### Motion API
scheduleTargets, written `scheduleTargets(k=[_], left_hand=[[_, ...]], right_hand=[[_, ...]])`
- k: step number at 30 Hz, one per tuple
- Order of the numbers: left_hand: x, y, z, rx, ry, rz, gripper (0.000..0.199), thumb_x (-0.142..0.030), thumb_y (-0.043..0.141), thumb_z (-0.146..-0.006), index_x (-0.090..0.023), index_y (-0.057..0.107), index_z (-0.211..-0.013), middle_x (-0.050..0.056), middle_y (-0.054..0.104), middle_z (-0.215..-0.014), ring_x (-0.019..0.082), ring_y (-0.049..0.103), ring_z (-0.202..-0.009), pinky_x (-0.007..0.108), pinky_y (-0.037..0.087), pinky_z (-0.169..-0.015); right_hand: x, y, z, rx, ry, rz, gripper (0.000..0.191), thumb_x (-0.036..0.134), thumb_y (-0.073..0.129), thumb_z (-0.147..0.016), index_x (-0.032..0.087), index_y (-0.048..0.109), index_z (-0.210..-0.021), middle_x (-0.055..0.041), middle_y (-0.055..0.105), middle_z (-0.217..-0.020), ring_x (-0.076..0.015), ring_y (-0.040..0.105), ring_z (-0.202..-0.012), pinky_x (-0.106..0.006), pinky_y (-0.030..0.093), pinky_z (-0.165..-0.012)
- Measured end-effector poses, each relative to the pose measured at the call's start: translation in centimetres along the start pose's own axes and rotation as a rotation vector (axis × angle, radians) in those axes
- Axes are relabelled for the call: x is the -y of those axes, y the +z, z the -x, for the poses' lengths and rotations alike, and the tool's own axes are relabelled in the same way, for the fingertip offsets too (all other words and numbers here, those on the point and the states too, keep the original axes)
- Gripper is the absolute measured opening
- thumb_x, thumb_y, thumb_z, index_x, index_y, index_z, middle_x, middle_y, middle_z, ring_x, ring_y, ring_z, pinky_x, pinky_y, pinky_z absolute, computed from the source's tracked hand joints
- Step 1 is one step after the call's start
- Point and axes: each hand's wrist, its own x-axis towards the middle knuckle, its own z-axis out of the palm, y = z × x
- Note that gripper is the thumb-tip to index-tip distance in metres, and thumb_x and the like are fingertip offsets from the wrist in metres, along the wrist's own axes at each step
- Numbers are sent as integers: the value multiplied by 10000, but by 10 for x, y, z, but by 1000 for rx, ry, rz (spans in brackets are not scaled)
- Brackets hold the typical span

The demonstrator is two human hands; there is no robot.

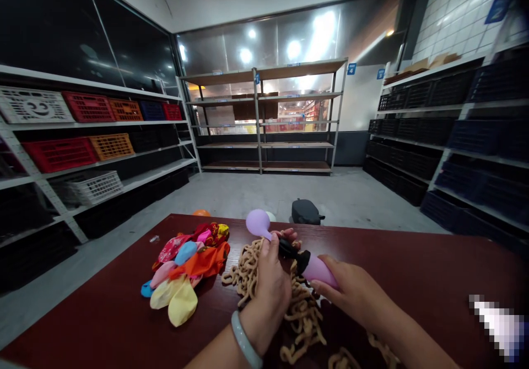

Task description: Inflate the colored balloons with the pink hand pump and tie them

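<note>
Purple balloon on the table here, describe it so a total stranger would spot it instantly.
Start at the dark red table and find the left hand above the tangled tan strands. The purple balloon sticks up past its fingers, beside the pump. It's small, round and partly inflated, unlike the limp, colorful balloons piled left of it.

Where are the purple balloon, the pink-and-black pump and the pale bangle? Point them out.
Purple balloon [258, 222]: head view, middle of its rounded, swollen part.
Pink-and-black pump [318, 270]: head view, its pink body.
Pale bangle [240, 335]: head view, the outer face of its band.
</note>
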Motion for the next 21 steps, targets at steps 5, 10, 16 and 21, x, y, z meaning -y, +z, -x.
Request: scheduleTargets(k=[5,10,16,21], left_hand=[[-23,9,-8,52,40,65,227,-263,725,-781,-182,516,-814,-9,574,-748,112,580,-635,258,491,-659],[-56,2,-28,43,163,86,246,-214,747,-756,-186,516,-837,-17,557,-767,119,582,-658,265,484,-645],[-67,-8,-41,52,214,100,260,-185,761,-738,-193,528,-852,-17,568,-774,124,589,-673,259,477,-636],[-52,-4,-37,44,192,110,233,-214,752,-756,-177,535,-832,-4,577,-767,113,586,-677,241,487,-658]], right_hand=[[10,-8,2,23,-2,-25,416,510,514,-900,222,601,-1186,-79,713,-969,-254,657,-853,-296,432,-707],[2,-11,0,115,-11,-121,431,514,534,-874,237,610,-1195,-74,719,-982,-266,660,-870,-309,465,-724],[-2,-24,4,160,-22,-189,473,505,524,-894,264,543,-1301,-78,698,-1135,-271,659,-956,-330,473,-803],[-6,-22,3,145,-14,-147,451,508,531,-896,275,552,-1281,-65,707,-1109,-268,657,-964,-325,463,-801]])
